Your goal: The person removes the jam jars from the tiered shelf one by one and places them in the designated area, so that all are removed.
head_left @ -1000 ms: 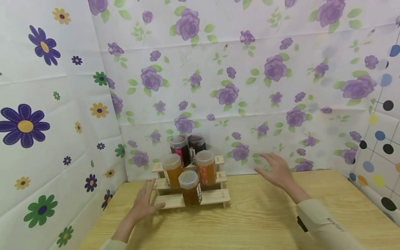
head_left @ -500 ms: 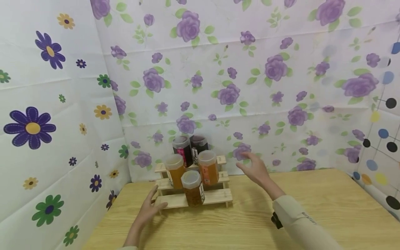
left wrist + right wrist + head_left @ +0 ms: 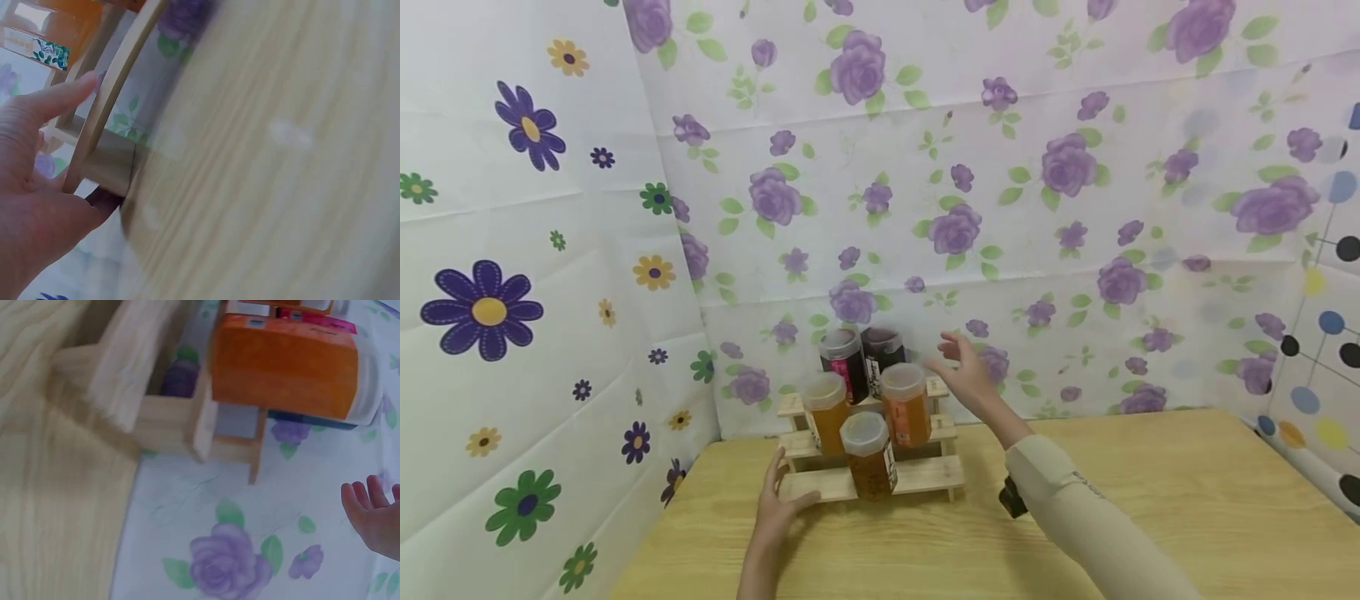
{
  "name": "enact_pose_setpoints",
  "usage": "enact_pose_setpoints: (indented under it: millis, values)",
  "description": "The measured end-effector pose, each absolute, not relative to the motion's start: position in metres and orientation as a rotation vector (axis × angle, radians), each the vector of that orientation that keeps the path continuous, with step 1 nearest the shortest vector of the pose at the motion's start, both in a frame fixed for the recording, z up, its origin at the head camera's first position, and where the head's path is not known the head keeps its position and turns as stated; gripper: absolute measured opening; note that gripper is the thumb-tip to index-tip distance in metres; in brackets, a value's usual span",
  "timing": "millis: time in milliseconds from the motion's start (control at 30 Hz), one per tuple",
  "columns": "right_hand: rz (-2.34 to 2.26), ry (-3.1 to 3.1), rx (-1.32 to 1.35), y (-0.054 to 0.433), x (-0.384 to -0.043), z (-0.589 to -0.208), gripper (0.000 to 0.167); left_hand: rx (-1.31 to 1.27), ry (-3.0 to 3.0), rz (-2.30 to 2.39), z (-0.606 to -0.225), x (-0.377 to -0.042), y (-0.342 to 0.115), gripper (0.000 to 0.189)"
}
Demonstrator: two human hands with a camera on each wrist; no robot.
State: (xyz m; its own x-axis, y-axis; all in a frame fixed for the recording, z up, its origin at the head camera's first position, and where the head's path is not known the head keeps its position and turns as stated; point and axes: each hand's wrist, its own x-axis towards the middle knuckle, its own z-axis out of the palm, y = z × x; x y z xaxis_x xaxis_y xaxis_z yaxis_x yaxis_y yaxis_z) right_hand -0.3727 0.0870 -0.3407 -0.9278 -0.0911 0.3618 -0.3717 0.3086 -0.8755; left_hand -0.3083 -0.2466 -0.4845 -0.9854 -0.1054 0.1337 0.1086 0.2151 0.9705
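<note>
Wooden rack (image 3: 928,473) stood on table (image 3: 1150,517), nr floral cloth (image 3: 1075,217); its 3 steps held 2 dark jars (image 3: 847,368) up top, amber jar (image 3: 827,419) + orange jar (image 3: 908,412) mid, brown jar (image 3: 871,467) lowest. L hand (image 3: 775,512) was at rack's L end, thumb stretched by lowest step, other fingers partly hidden; couldn't tell if it gripped. R hand (image 3: 967,377) hung in air nr orange jar, apart from it, fingers spread, slightly bent; blk item (image 3: 1012,497) showed under R cuff (image 3: 1037,458).
</note>
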Motion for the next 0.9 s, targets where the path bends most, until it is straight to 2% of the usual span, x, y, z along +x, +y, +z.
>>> enact_pose_setpoints:
  millis: [167,333,533,900]
  values:
    - [1.794,-2.265,0.419,0.06,-0.382,-0.317,0.068,0.052,-2.222,-1.888,-0.489,-0.311,-0.241,0.108]
    - [1.941,-2.157,0.278,0.03,-0.394,-0.307,0.067,0.127,-2.148,-1.885,-0.494,-0.308,-0.231,0.11]
    - [2.02,-2.048,0.199,0.003,-0.408,-0.309,0.072,0.183,-2.073,-1.875,-0.503,-0.305,-0.222,0.109]
    - [1.771,-2.244,0.097,-0.015,-0.416,-0.32,0.085,0.186,-2.08,-1.833,-0.506,-0.307,-0.226,0.108]
